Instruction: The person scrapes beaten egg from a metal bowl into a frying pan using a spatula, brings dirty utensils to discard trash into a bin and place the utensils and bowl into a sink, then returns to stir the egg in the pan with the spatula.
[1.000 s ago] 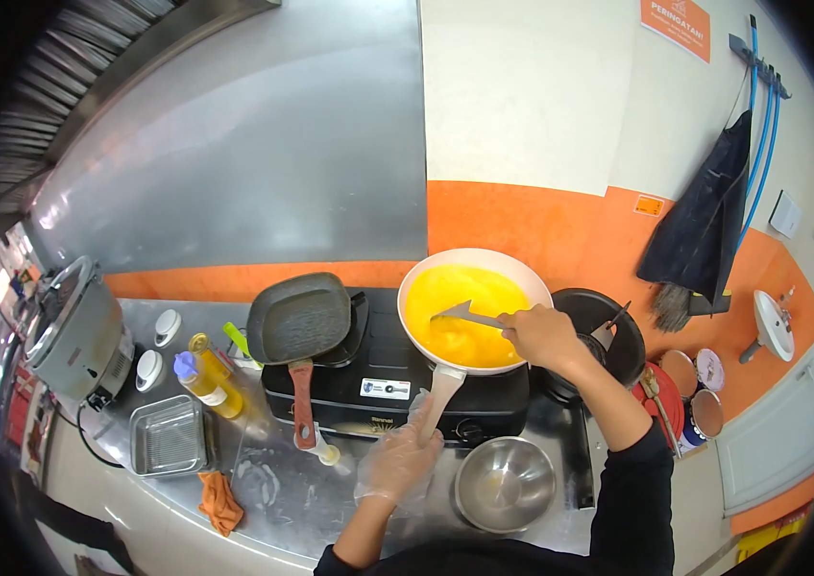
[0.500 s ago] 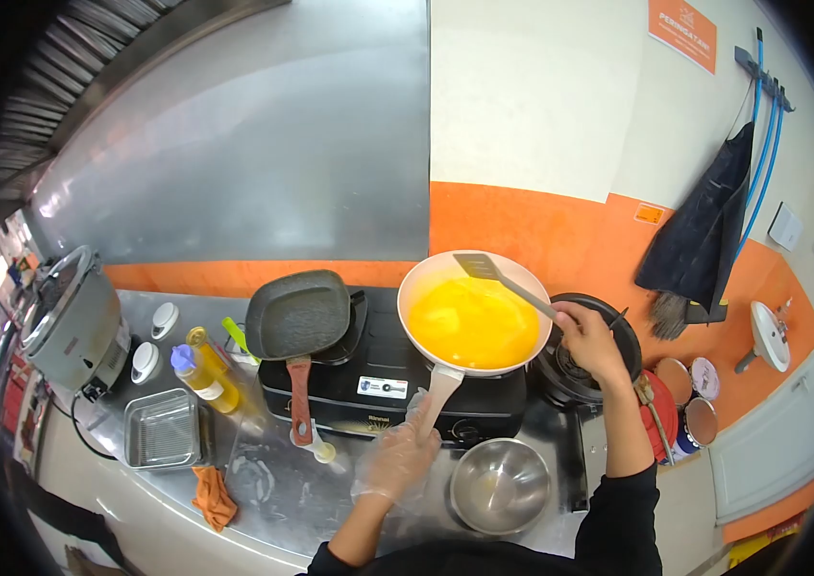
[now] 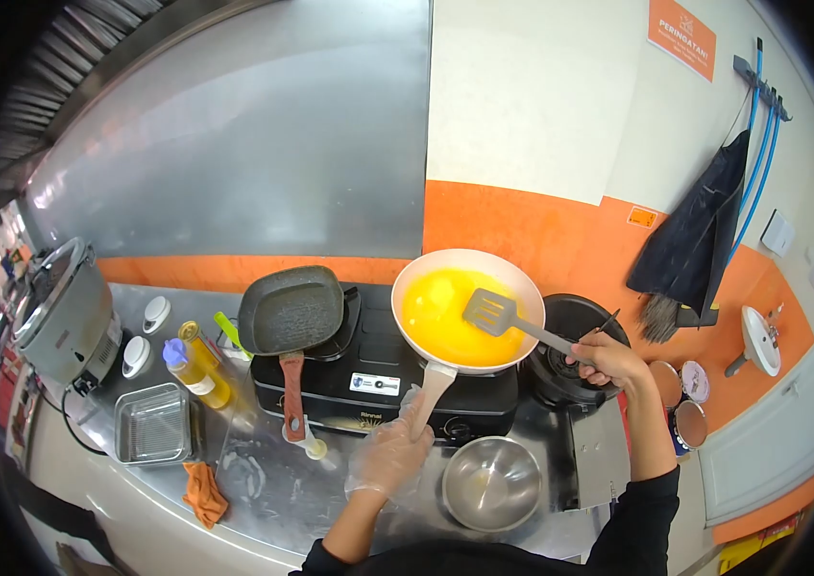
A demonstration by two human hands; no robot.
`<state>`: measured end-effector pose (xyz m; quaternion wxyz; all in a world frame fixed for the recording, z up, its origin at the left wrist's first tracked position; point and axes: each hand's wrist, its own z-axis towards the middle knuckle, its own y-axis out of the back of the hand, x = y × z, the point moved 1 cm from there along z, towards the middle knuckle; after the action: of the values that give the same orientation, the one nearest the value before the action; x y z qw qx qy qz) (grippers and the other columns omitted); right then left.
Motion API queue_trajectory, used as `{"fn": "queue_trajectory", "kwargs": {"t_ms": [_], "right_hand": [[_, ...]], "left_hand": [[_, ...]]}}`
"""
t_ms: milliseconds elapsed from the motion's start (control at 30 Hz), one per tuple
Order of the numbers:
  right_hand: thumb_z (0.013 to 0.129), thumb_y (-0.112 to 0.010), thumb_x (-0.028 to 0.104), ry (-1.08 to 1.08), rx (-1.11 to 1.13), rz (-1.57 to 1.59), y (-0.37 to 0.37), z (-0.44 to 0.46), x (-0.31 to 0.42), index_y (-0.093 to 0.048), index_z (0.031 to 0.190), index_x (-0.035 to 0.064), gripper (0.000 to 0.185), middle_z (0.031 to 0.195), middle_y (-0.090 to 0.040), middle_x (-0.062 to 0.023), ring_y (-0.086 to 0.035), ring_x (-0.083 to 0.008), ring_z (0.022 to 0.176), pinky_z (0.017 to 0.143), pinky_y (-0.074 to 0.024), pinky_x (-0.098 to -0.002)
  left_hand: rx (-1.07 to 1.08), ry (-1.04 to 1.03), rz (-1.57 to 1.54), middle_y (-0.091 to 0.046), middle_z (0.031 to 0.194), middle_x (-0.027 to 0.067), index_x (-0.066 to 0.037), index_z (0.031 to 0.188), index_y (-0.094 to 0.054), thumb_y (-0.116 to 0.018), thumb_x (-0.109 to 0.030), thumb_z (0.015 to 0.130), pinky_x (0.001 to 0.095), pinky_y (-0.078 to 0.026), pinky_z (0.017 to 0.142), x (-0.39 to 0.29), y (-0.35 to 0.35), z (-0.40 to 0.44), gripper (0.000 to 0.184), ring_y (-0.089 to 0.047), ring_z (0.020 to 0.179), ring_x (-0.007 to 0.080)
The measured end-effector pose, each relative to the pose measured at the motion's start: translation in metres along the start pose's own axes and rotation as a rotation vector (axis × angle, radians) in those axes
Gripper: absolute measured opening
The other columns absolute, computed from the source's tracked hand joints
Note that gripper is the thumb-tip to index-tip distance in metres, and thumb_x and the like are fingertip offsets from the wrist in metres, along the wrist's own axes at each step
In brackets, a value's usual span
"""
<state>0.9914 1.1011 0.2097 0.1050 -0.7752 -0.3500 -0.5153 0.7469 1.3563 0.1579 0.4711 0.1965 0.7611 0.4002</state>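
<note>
My left hand (image 3: pixel 390 457), in a clear plastic glove, is closed around the handle of a cream frying pan (image 3: pixel 520 278). Yellow liquid egg (image 3: pixel 438 322) spreads over the pan's bottom, with a paler patch near its upper left. My bare right hand (image 3: pixel 607 359) grips a grey slotted spatula (image 3: pixel 493 315), whose head is over the egg at the pan's right half. The pan rests on the right burner of a black gas stove (image 3: pixel 388 389). Below the pan handle stands a steel bowl (image 3: pixel 491 485) with a little residue in it.
A square grey grill pan (image 3: pixel 290 312) sits on the left burner, its brown handle pointing at me. To the left are oil bottles (image 3: pixel 203 374), a glass dish (image 3: pixel 153 425), an orange cloth (image 3: pixel 203 494) and a large cooker (image 3: pixel 66 307). A black burner (image 3: pixel 575 350) is on the right.
My right hand has moved right and down, bringing the spatula head from the pan's far rim to over the egg. My left hand stays on the pan handle.
</note>
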Motion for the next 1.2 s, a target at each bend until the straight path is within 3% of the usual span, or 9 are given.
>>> {"fn": "queue_trajectory", "kwargs": {"t_ms": [200,267,300,400,567,667,1000,1133,1200], "right_hand": [[0.093,-0.052,0.018,-0.039,0.006,-0.318,-0.015,0.021,0.009,-0.060,0.084,-0.0029,0.024,0.057,-0.050,-0.0022,-0.042,-0.0075,0.040,0.035,-0.0297,-0.0227],[0.089,-0.052,0.016,0.085,-0.131,-0.766,-0.027,0.029,0.011,-0.063,0.092,-0.0033,0.022,0.062,-0.060,-0.0111,-0.057,-0.0189,0.046,0.042,-0.0432,-0.0316],[0.087,-0.053,0.015,0.486,-0.209,-1.054,-0.030,0.037,0.001,-0.066,0.096,0.0026,0.020,0.075,-0.066,-0.0190,-0.067,-0.0330,0.067,0.061,-0.0516,-0.0430],[0.088,-0.053,0.017,0.586,-0.265,-1.010,-0.062,0.034,-0.003,-0.069,0.095,0.0088,0.020,0.083,-0.066,-0.0224,-0.065,-0.0409,0.082,0.074,-0.0502,-0.0495],[0.088,-0.054,0.019,0.362,-0.396,-1.156,-0.070,0.011,0.015,-0.071,0.098,0.0123,0.021,0.085,-0.066,-0.0244,-0.064,-0.0412,0.081,0.075,-0.0519,-0.0490],[0.088,-0.056,0.017,0.449,-0.441,-1.090,-0.076,0.048,-0.003,-0.072,0.098,0.0110,0.020,0.083,-0.068,-0.0178,-0.065,-0.0366,0.079,0.075,-0.0513,-0.0460],[0.084,-0.060,0.018,0.444,-0.334,-1.089,-0.076,0.040,-0.001,-0.070,0.091,0.0081,0.016,0.090,-0.066,-0.0218,-0.063,-0.0414,0.086,0.079,-0.0510,-0.0479],[0.084,-0.053,0.013,0.377,-0.201,-1.158,-0.070,0.018,0.010,-0.065,0.116,0.0171,0.034,0.087,-0.066,-0.0196,-0.065,-0.0391,0.082,0.072,-0.0529,-0.0470],[0.086,-0.052,0.013,0.516,-0.331,-1.350,-0.079,0.039,-0.001,-0.052,0.134,0.0262,0.049,0.083,-0.065,-0.0188,-0.065,-0.0373,0.079,0.070,-0.0539,-0.0452]], "left_hand": [[-0.013,-0.013,0.005,-0.066,0.101,0.0221,-0.026,0.144,-0.033,-0.049,-0.039,0.088,0.0485,-0.048,0.086,0.001,-0.001,0.000,0.061,-0.063,0.094,0.0403],[-0.018,-0.015,-0.001,-0.066,0.101,0.0218,-0.027,0.144,-0.033,-0.049,-0.039,0.087,0.0485,-0.048,0.086,0.003,-0.004,0.001,0.061,-0.063,0.093,0.0405],[-0.023,-0.017,-0.007,-0.066,0.100,0.0215,-0.028,0.144,-0.033,-0.050,-0.039,0.087,0.0484,-0.048,0.085,0.004,-0.005,0.003,0.061,-0.063,0.091,0.0407],[-0.030,0.002,0.007,-0.066,0.100,0.0215,-0.027,0.144,-0.033,-0.050,-0.039,0.087,0.0487,-0.048,0.085,0.000,-0.001,-0.001,0.061,-0.063,0.090,0.0406],[0.028,0.052,-0.095,-0.063,0.112,0.0214,-0.037,0.143,-0.033,-0.053,-0.045,0.086,0.0457,-0.046,0.091,0.006,-0.005,0.004,0.061,-0.060,0.104,0.0394],[0.041,0.062,-0.063,-0.062,0.113,0.0221,-0.036,0.143,-0.033,-0.053,-0.045,0.086,0.0458,-0.046,0.091,-0.002,0.002,-0.001,0.061,-0.059,0.105,0.0398],[0.015,0.058,-0.029,-0.063,0.111,0.0237,-0.034,0.143,-0.036,-0.054,-0.043,0.086,0.0462,-0.046,0.091,-0.004,-0.001,-0.002,0.061,-0.060,0.103,0.0404],[-0.001,0.064,-0.023,-0.063,0.111,0.0236,-0.033,0.142,-0.037,-0.055,-0.042,0.086,0.0457,-0.046,0.092,0.000,-0.004,0.003,0.060,-0.060,0.104,0.0405],[-0.013,0.048,-0.052,-0.063,0.112,0.0236,-0.033,0.142,-0.038,-0.055,-0.042,0.085,0.0456,-0.045,0.092,-0.001,-0.002,0.000,0.060,-0.059,0.104,0.0406]]}}
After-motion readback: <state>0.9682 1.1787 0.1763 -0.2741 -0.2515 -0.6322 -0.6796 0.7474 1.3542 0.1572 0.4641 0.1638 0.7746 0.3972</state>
